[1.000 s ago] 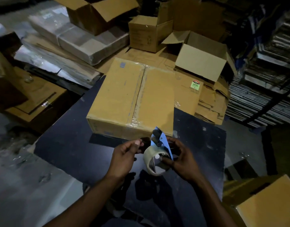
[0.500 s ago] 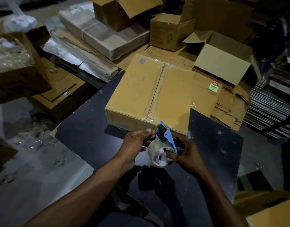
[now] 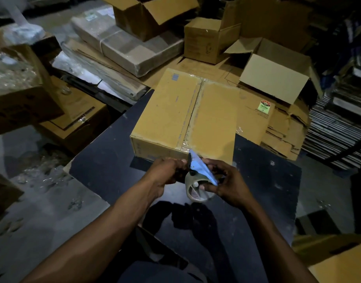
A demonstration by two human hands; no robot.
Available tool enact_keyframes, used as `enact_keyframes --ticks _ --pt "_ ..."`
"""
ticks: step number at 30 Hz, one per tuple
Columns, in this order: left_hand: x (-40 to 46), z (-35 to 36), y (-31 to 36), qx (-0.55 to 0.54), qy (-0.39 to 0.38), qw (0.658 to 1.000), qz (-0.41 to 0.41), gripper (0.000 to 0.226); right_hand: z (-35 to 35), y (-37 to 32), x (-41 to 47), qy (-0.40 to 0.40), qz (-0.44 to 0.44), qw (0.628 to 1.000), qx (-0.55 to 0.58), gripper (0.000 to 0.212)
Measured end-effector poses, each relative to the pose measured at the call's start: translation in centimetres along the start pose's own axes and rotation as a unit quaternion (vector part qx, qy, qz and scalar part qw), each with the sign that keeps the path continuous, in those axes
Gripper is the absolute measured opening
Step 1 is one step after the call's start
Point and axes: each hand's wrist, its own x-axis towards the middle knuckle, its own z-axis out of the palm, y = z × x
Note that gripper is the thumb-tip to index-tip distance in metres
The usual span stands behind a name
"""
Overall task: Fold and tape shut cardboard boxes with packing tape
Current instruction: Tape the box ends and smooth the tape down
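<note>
Dispenser: tape dispenser (image 3: pixel 198 178) is gripped by right hand (image 3: pixel 228 184); left hand (image 3: pixel 165 172) now pinches at its front.
Box: cardboard box (image 3: pixel 187 117) on table (image 3: pixel 106 160), seam taped, unchanged.
Meaning: tape end likely being freed.

Box (image 3: pixel 185 117) on table (image 3: pixel 106 170) (far edge)

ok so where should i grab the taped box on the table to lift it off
Grip the taped box by its two long side walls, one hand from the left and one from the right. It lies flat and wide on the table, its top seam already taped, so the top offers nothing to hold.
</note>
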Motion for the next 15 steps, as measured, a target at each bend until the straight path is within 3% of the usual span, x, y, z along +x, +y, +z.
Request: enact_keyframes --ticks 5,8,15 --pt "1.0 -2.0 0.7 0.066 -0.05 0.996 0.034 0.024 -1.1 -1.7 1.1 -0.008 -0.061 0.995 -0.078 0.07" --pt "1.2 -3.5 1.5 0.03 -0.065 0.997 0.031 0.013 -2.1 -3.1 1.9 -0.04 -0.069 0.992 -0.101 0.069" --pt "1.2 -4.5 2.1 -0.025 -0.052 0.997 0.043 0.012 -2.2 -4.1 3.2 -0.054 -0.076 0.991 -0.093 0.073"
